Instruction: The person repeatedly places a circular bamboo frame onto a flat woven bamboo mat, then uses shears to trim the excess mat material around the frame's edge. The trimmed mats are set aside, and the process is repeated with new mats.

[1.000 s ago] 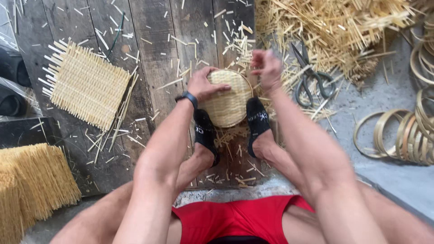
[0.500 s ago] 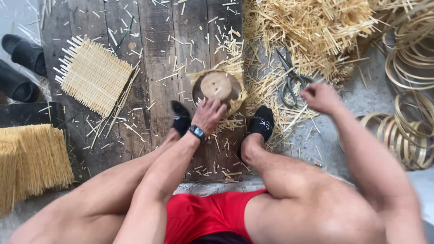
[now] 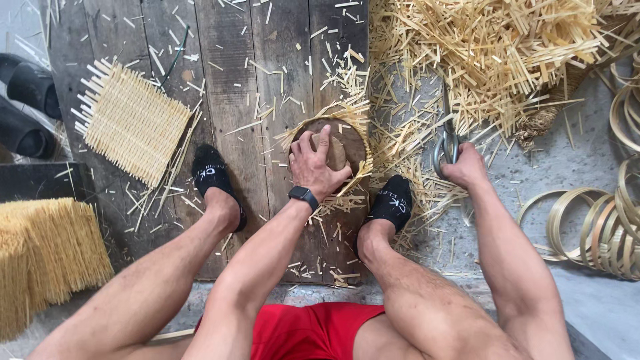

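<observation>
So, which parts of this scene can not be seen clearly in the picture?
- Head view: the left hand covers the middle of the round wooden form, so its top is hidden.
- The scissors blades are lost among the pile of cut bamboo strips; the right hand hides part of the handles.
- The bamboo rings are cut off by the right edge.
- The black shoes are cut off by the left edge.

Scissors' blades (image 3: 445, 110) under straw; hoops (image 3: 617, 230) and 2 shoes (image 3: 27, 107) edge-cropped.
</observation>
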Available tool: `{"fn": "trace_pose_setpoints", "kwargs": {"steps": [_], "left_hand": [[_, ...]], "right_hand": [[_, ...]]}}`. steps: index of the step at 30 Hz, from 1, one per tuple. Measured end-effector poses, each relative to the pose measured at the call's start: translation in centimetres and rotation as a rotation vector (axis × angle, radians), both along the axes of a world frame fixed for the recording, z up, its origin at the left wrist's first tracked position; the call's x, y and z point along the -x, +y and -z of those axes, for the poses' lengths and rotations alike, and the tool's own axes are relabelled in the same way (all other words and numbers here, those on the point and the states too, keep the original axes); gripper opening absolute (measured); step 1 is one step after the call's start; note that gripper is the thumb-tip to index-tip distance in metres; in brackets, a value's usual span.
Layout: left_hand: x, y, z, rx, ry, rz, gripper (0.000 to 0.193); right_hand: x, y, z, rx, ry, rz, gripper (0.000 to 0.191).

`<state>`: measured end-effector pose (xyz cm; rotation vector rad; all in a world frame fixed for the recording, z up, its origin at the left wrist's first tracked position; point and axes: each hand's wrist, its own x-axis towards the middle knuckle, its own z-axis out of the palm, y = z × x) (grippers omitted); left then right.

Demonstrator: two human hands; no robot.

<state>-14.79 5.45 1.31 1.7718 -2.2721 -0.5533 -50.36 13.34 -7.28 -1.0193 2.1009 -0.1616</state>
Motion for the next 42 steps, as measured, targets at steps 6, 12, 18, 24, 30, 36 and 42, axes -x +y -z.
{"fn": "trace_pose_setpoints", "kwargs": {"steps": [6, 12, 18, 24, 30, 36, 42], "left_hand": [[-0.5, -1.9, 0.5, -0.026, 0.001, 0.184, 0.108], [-0.1, -0.9, 0.8, 0.118, 0.174, -0.021, 0.123], [2.5, 2.3, 2.0, 0.002, 0.242, -0.131, 0.108], [2.3, 2.0, 2.5, -0.026, 0.196, -0.055, 0.108], [1.8, 1.6, 2.6, 0.000, 0.214, 0.072, 0.110], [0.7, 0.5, 2.1, -0.033, 0.200, 0.218, 0.111], [0.1, -1.1, 0.4, -0.163, 0.151, 0.407, 0.109]], "right_hand": [[-1.1, 3.2, -1.3, -0.018, -0.197, 0.058, 0.065], [-5.5, 4.9, -5.6, 0.043, -0.034, -0.153, 0.061], [-10.4, 2.2, -6.6, 0.083, 0.039, -0.372, 0.065], [-9.3, 1.7, -5.5, 0.010, 0.264, -0.396, 0.044], [-8.4, 0.6, -2.5, 0.524, 0.659, -0.586, 0.045], [-6.1, -0.3, -3.0, 0.453, 0.535, -0.645, 0.030], [-7.3, -1.9, -2.6, 0.569, 0.601, -0.667, 0.038]]}}
